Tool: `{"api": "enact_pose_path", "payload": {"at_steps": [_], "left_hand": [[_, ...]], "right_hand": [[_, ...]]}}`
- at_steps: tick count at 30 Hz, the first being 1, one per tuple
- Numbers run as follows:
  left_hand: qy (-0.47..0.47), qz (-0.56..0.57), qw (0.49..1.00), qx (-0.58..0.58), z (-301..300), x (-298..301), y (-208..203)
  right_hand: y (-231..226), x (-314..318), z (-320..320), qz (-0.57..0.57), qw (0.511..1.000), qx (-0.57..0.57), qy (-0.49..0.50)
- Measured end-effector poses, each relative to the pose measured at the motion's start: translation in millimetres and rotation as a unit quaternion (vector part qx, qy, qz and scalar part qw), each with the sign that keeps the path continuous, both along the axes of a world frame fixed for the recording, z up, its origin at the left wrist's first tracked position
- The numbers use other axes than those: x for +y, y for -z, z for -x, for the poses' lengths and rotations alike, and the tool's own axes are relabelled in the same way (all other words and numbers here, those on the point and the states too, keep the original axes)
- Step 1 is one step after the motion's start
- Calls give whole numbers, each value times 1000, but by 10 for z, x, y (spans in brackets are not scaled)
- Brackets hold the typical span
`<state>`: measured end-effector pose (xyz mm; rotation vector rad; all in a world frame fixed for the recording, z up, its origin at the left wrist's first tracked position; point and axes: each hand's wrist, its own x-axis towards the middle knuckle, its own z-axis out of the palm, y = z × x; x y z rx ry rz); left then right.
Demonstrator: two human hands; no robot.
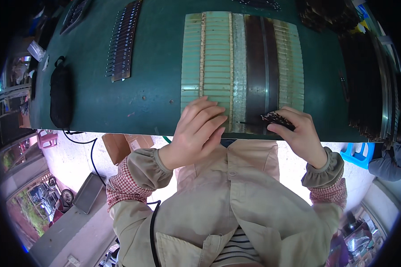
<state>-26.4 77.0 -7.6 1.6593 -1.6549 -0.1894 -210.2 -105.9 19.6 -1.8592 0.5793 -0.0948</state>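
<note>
On the table (156, 89), a board (217, 53) lies under and beyond the left fingers (211, 110); the right fingers (295, 116) hold a small bundle (277, 118) over its near right part. A component strip (126, 44) lies beyond and left of the left fingers, a pouch (61, 98) farther left; stacked strips (365, 84) lie right of the right fingers.

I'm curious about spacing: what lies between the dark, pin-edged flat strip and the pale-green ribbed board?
In the head view, only green tabletop separates the strip from the board.

Head-worn fisheye, looking down, close above left hand (194, 129), right hand (301, 132)
</note>
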Motion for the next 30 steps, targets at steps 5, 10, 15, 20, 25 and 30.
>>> {"api": "enact_pose_path", "payload": {"at_steps": [5,10,15,20,25,30], "left_hand": [[-9,4,1000,-7,38,53,70],[-3,7,1000,0,23,64,117],[2,2,1000,-16,26,60,139],[18,-24,998,-61,76,13,80],[27,-64,990,-120,158,18,73],[40,-74,991,-101,109,11,72]], "right_hand": [[-3,25,-71,48,998,-13,-39],[62,57,-107,57,997,-18,-46],[98,56,-130,83,995,-26,-57],[97,48,-146,98,993,-24,-58],[70,125,-156,153,986,-2,-64],[73,96,-120,229,973,7,-28]]}}
